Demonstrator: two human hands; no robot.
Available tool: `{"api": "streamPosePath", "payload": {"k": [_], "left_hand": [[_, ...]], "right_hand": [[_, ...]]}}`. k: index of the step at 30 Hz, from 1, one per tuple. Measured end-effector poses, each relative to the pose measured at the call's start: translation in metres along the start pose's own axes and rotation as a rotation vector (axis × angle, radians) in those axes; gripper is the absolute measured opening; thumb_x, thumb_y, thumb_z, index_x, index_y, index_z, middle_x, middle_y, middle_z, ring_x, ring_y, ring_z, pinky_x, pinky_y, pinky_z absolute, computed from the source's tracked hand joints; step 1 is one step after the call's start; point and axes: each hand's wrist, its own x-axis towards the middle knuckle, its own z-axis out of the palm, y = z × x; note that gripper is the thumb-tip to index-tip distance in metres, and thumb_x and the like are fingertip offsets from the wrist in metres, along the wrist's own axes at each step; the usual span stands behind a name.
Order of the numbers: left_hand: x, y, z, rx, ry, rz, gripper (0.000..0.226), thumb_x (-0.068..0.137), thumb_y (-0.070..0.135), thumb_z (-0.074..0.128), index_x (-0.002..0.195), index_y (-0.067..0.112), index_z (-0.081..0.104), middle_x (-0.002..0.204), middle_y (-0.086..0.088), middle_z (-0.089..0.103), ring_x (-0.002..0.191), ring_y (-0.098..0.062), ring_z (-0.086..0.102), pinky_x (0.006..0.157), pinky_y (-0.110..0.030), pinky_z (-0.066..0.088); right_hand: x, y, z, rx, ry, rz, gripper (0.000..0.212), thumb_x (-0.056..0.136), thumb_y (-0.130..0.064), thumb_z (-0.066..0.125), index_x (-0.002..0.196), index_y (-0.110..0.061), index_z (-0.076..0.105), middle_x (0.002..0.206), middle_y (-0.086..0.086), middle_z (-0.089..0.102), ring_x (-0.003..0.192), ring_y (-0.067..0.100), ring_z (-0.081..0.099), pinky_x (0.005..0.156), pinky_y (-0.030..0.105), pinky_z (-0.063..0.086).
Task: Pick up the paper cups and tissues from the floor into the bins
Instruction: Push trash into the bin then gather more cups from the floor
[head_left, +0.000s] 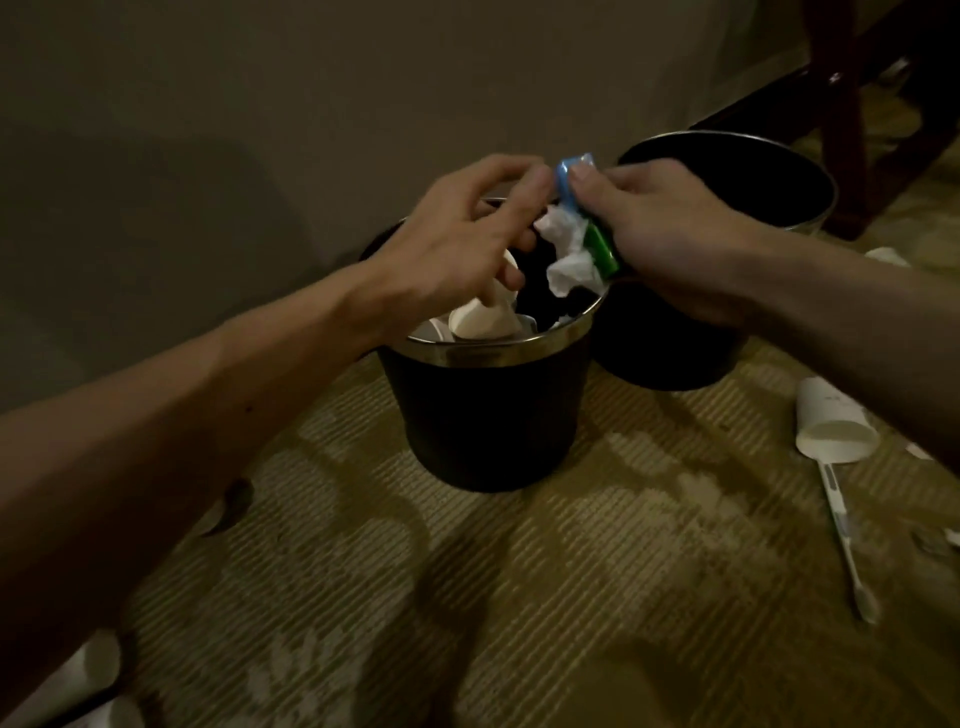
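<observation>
1. Head view, hands: my feed shows the right hand (670, 228) curled round a blue and green plastic packet (601, 249), thumb pressed on its blue end. A crumpled white tissue (566, 257) is bunched against the packet. I cannot tell whether the fingers grip the tissue too.
2. The left hand (462, 244) is loosely spread, its forefinger tip touching the packet's blue end, with nothing in its grasp.
3. Both hands hover over the mouth of a round black bin with a metal rim (488, 415), and the tissue hangs just above its opening. White paper cups (483, 322) already lie inside.
4. A second dark bin (670, 358) stands touching the first, and a wider one (753, 171) stands behind it.
5. On the patterned carpet (571, 571), to the right, lie a white paper cup on its side (831, 426) and a thin white stick (847, 540). More pale cups (88, 670) lie at bottom left.
</observation>
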Motion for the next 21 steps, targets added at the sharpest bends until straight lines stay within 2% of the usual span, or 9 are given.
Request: {"api": "streamPosePath", "payload": {"k": [3,5,7,8,12,14,16,19,21], "left_hand": [[0.012,-0.001,0.007,-0.162,0.015,-0.099,0.044,0.095,0.026,0.064,0.137,0.023,0.051,0.097,-0.009,0.071,0.064,-0.014,0.07,0.056,-0.023,0.054],[0.022,-0.008,0.006,-0.274,0.072,-0.185,0.038,0.091,0.013,0.069,0.128,0.013,0.057,0.094,-0.01,0.072,0.065,-0.013,0.071,0.06,-0.024,0.056],[0.029,-0.017,0.0,-0.295,0.078,-0.245,0.03,0.087,0.008,0.072,0.115,0.01,0.063,0.096,-0.009,0.072,0.073,-0.013,0.074,0.065,-0.025,0.058],[0.031,-0.022,-0.002,-0.263,0.069,-0.263,0.027,0.085,0.008,0.074,0.111,0.01,0.065,0.095,-0.009,0.073,0.076,-0.013,0.074,0.068,-0.026,0.059],[0.034,-0.035,-0.008,0.067,0.044,-0.261,0.018,0.081,0.013,0.08,0.094,0.018,0.07,0.078,0.0,0.076,0.074,-0.008,0.074,0.069,-0.024,0.059],[0.032,-0.035,-0.009,0.23,0.009,-0.232,0.015,0.08,0.02,0.081,0.088,0.026,0.07,0.078,0.006,0.074,0.073,-0.001,0.071,0.065,-0.017,0.056],[0.025,-0.031,-0.007,0.321,-0.015,-0.195,0.012,0.081,0.024,0.08,0.09,0.026,0.073,0.086,0.013,0.071,0.08,0.001,0.068,0.074,-0.017,0.056],[0.008,-0.02,-0.011,0.353,-0.02,-0.112,0.018,0.085,0.025,0.076,0.103,0.021,0.074,0.099,0.01,0.072,0.094,-0.001,0.066,0.09,-0.027,0.055],[-0.008,-0.006,-0.025,0.403,-0.016,-0.034,0.015,0.09,0.026,0.071,0.104,0.021,0.074,0.1,0.008,0.071,0.092,-0.001,0.066,0.084,-0.025,0.056]], "right_hand": [[0.021,-0.002,0.011,-0.153,-0.005,-0.038,0.044,0.104,-0.038,0.036,0.105,-0.007,0.067,0.105,0.019,0.07,0.1,0.033,0.067,0.093,0.052,0.051],[0.032,0.005,0.019,-0.219,-0.03,-0.066,0.042,0.105,-0.034,0.036,0.104,-0.006,0.068,0.1,0.012,0.07,0.093,0.026,0.066,0.087,0.04,0.053],[0.038,0.009,0.023,-0.345,-0.084,-0.097,0.037,0.105,-0.031,0.036,0.102,-0.01,0.068,0.09,0.004,0.066,0.079,0.013,0.061,0.069,0.024,0.047],[0.039,0.011,0.024,-0.409,-0.119,-0.111,0.035,0.105,-0.03,0.037,0.104,-0.012,0.067,0.09,0.003,0.065,0.077,0.01,0.059,0.066,0.022,0.045],[0.042,0.018,0.024,-0.675,-0.288,-0.119,0.031,0.103,-0.036,0.037,0.108,-0.02,0.064,0.102,0.003,0.065,0.093,0.018,0.06,0.077,0.031,0.045],[0.039,0.023,0.023,-0.771,-0.331,-0.116,0.032,0.102,-0.042,0.039,0.097,-0.023,0.064,0.092,0.001,0.064,0.088,0.019,0.06,0.071,0.03,0.041],[0.032,0.026,0.018,-0.847,-0.361,-0.133,0.036,0.101,-0.045,0.04,0.088,-0.025,0.067,0.083,0.0,0.065,0.083,0.019,0.062,0.066,0.03,0.041],[0.018,0.026,0.004,-1.042,-0.366,-0.223,0.036,0.097,-0.047,0.043,0.113,-0.025,0.067,0.107,0.005,0.068,0.099,0.023,0.062,0.083,0.038,0.049],[0.007,0.018,-0.002,-1.24,-0.256,-0.406,0.045,0.092,-0.046,0.044,0.124,-0.02,0.061,0.122,0.014,0.059,0.109,0.033,0.054,0.092,0.044,0.046]]}}
